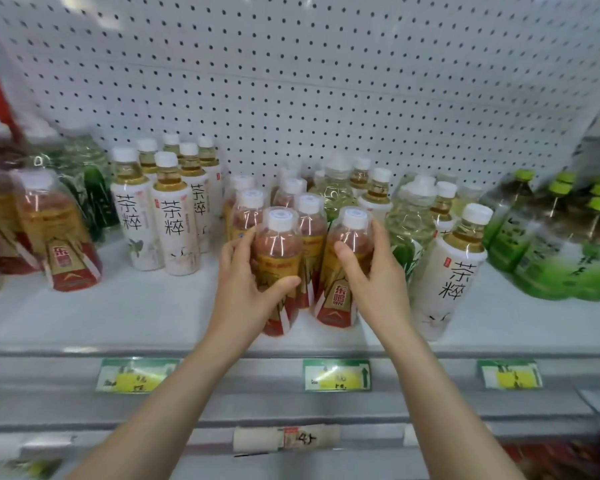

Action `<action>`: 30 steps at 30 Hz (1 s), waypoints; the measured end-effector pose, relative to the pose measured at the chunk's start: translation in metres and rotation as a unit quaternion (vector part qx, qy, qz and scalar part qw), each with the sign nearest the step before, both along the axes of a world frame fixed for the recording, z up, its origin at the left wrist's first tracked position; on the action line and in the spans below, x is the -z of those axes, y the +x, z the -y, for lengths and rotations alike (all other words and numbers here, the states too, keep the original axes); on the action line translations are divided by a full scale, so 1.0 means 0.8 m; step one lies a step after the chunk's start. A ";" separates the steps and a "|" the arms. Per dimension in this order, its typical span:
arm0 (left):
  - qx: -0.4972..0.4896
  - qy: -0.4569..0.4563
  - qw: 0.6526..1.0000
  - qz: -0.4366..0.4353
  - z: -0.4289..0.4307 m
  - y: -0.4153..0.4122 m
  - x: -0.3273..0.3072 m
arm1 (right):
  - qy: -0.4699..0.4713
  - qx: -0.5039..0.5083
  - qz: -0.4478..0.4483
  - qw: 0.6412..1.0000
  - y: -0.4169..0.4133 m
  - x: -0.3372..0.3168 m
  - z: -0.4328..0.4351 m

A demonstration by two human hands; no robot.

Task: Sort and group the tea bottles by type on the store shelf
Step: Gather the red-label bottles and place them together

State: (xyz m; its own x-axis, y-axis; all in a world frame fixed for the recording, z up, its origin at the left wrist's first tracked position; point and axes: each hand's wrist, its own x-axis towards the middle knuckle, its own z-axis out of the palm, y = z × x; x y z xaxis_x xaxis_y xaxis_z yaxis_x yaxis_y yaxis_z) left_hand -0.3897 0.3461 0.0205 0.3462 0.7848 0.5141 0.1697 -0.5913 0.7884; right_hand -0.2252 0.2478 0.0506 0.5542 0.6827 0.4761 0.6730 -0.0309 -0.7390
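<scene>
Tea bottles w/ red-gold labels are clustering mid-frame on the shelf. Left hand is wrapping the front-left bottle, right hand is cupping the front-right one, fingers curled around each. Risk, imo: slick round plastic is sitting tightly packed, so a nudge could be toppling neighbours, esp. the white-label bottle just right.

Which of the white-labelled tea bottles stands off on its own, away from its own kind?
The white-labelled bottle at the front right, beside the right hand. The other front ones cluster at the left.
</scene>
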 end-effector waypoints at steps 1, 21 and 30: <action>-0.004 0.008 1.000 -0.010 -0.002 -0.002 -0.001 | -0.011 0.008 0.004 1.000 -0.001 -0.001 0.001; -0.004 0.065 0.996 -0.068 -0.009 -0.020 -0.009 | -0.109 0.084 0.076 0.988 -0.005 -0.024 0.010; -0.053 0.158 0.983 -0.082 -0.019 -0.014 -0.045 | -0.129 0.066 0.110 0.983 0.044 -0.145 -0.072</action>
